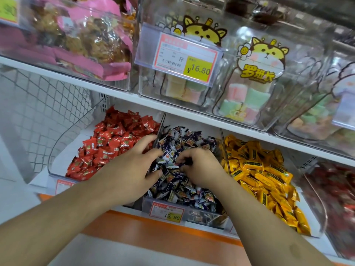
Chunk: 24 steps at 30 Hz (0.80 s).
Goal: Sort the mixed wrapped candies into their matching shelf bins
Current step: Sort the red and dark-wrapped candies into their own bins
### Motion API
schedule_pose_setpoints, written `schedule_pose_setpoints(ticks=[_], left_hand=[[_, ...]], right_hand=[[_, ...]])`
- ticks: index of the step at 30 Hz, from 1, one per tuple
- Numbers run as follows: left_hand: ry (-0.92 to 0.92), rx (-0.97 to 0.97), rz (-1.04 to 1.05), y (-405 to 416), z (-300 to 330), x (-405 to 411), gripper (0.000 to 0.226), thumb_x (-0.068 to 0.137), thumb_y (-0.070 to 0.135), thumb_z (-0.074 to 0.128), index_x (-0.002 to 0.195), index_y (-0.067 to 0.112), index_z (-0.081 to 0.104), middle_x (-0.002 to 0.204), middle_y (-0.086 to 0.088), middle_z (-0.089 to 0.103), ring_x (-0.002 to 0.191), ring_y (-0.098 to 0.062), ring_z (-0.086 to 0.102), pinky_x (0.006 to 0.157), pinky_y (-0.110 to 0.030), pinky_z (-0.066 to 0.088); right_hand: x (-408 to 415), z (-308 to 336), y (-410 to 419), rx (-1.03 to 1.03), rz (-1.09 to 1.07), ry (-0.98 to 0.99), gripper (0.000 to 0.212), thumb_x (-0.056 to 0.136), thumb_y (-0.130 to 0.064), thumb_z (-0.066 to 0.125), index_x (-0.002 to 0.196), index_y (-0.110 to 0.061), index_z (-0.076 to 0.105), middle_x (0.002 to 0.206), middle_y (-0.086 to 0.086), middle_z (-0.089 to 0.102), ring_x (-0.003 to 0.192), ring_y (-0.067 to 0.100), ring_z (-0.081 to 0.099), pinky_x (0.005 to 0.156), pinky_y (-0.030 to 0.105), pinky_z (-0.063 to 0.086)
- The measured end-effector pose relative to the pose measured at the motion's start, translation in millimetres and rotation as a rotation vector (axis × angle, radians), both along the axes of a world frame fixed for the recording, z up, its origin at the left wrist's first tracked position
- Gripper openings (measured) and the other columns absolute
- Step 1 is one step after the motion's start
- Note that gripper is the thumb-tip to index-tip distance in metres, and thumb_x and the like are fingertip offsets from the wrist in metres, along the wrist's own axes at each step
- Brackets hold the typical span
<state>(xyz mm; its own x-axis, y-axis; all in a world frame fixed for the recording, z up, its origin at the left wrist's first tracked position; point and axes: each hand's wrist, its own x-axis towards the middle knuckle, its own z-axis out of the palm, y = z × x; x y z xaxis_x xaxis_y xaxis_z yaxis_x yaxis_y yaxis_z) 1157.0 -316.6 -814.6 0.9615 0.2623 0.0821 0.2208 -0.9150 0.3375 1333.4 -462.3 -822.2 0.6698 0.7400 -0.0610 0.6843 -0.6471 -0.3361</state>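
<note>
- Reaching into the middle bin (pixel 184 213) of the lower shelf (pixel 192 226), both hands sit on its heap of blue-and-white candies (pixel 184 139).
- The left hand (pixel 132 169) lies near the bin's left wall, fingers spread and relaxed over the wrappers, its index finger crossing the divider (pixel 160 129) toward the red candies (pixel 115 137); it grips nothing that can be seen.
- The right hand (pixel 199 166) rests near the bin's centre, fingers curled down and pinching among the blue-and-white wrappers.
- Yellow candies (pixel 265 179) fill the bin beside the right hand, past the right divider.
- A price tag (pixel 167 211) hangs on the middle bin's front edge.
</note>
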Motion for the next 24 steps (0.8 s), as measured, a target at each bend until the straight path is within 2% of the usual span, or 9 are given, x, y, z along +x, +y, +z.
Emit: schedule_pose_setpoints(ticks=[3, 7, 9, 11, 14, 17, 20, 22, 24], left_hand=[[0.0, -0.014, 0.004, -1.2, 1.4, 0.0, 0.053, 0.1, 0.057, 0.05, 0.149, 0.04, 0.039, 0.165, 0.02, -0.007, 0.06, -0.003, 0.054, 0.061, -0.021, 0.05], [-0.008, -0.036, 0.004, -1.2, 2.5, 0.7, 0.052, 0.1, 0.056, 0.051, 0.148, 0.039, 0.04, 0.165, 0.021, -0.005, 0.065, -0.001, 0.053, 0.062, -0.015, 0.044], [-0.046, -0.059, -0.004, 2.0, 0.6, 1.4, 0.052, 0.1, 0.056, 0.052, 0.147, 0.039, 0.042, 0.165, 0.021, -0.003, 0.093, -0.002, 0.06, 0.077, -0.019, 0.051], [-0.095, -0.085, -0.006, 4.2, -0.9, 2.9, 0.051, 0.1, 0.054, 0.053, 0.147, 0.038, 0.044, 0.164, 0.021, 0.003, 0.127, -0.008, 0.054, 0.097, -0.027, 0.051], [-0.178, -0.115, 0.013, 3.3, 2.5, 5.0, 0.048, 0.099, 0.049, 0.057, 0.145, 0.036, 0.05, 0.162, 0.02, 0.018, 0.144, -0.011, 0.039, 0.114, -0.029, 0.038], [-0.285, -0.176, 0.015, -2.4, 14.8, 4.3, 0.045, 0.095, 0.052, 0.063, 0.139, 0.039, 0.056, 0.152, 0.024, 0.037, 0.134, -0.002, 0.043, 0.112, -0.023, 0.036], [-0.382, -0.304, 0.025, -6.9, 27.1, 1.0, 0.033, 0.092, 0.05, 0.069, 0.124, 0.043, 0.065, 0.116, 0.027, 0.064, 0.107, 0.009, 0.058, 0.089, -0.011, 0.043], [-0.44, -0.337, 0.077, -5.2, 31.1, -2.0, 0.019, 0.093, 0.041, 0.072, 0.112, 0.042, 0.07, 0.095, 0.024, 0.069, 0.092, 0.01, 0.063, 0.076, -0.007, 0.042], [-0.462, -0.282, 0.172, 2.3, 31.2, -5.5, 0.017, 0.094, 0.035, 0.071, 0.111, 0.039, 0.071, 0.091, 0.023, 0.068, 0.083, 0.007, 0.063, 0.07, -0.007, 0.041]], right_hand=[[2.3, -2.9, 0.2, 0.013, -0.023, -0.027, 0.023, 0.088, -0.007, 0.067, 0.076, -0.028, 0.07, 0.083, -0.012, 0.071, 0.081, 0.009, 0.066, 0.079, 0.041, 0.062], [3.0, 5.8, -3.5, 0.063, -0.073, -0.047, 0.024, 0.086, -0.001, 0.062, 0.077, -0.022, 0.067, 0.083, -0.007, 0.071, 0.082, 0.011, 0.066, 0.078, 0.041, 0.061], [2.0, 14.4, -8.3, 0.116, -0.095, -0.054, 0.022, 0.089, -0.002, 0.062, 0.081, -0.022, 0.066, 0.085, -0.008, 0.068, 0.081, 0.008, 0.063, 0.075, 0.034, 0.059], [-1.1, 24.1, -14.0, 0.185, -0.11, -0.048, 0.021, 0.091, -0.004, 0.064, 0.083, -0.022, 0.067, 0.084, -0.009, 0.066, 0.08, 0.004, 0.06, 0.068, 0.024, 0.053], [-11.4, 37.5, -20.0, 0.286, -0.15, 0.001, 0.019, 0.093, -0.009, 0.067, 0.083, -0.025, 0.069, 0.08, -0.008, 0.067, 0.075, 0.006, 0.062, 0.064, 0.022, 0.052], [-32.4, 53.5, -18.6, 0.489, -0.176, 0.274, 0.01, 0.092, -0.015, 0.074, 0.085, -0.022, 0.074, 0.079, -0.002, 0.071, 0.071, 0.011, 0.064, 0.07, 0.03, 0.056], [-52.1, 67.1, -10.8, 0.637, -0.095, 0.52, 0.005, 0.09, -0.012, 0.078, 0.088, -0.016, 0.078, 0.085, 0.006, 0.076, 0.077, 0.015, 0.068, 0.079, 0.033, 0.058], [-53.8, 70.8, -8.3, 0.675, -0.067, 0.547, 0.006, 0.091, -0.011, 0.076, 0.094, -0.016, 0.079, 0.09, 0.004, 0.078, 0.087, 0.016, 0.073, 0.084, 0.033, 0.06], [-44.9, 69.4, -12.2, 0.659, -0.097, 0.484, 0.011, 0.094, -0.008, 0.073, 0.099, -0.017, 0.078, 0.094, 0.001, 0.078, 0.091, 0.013, 0.073, 0.083, 0.026, 0.06]])
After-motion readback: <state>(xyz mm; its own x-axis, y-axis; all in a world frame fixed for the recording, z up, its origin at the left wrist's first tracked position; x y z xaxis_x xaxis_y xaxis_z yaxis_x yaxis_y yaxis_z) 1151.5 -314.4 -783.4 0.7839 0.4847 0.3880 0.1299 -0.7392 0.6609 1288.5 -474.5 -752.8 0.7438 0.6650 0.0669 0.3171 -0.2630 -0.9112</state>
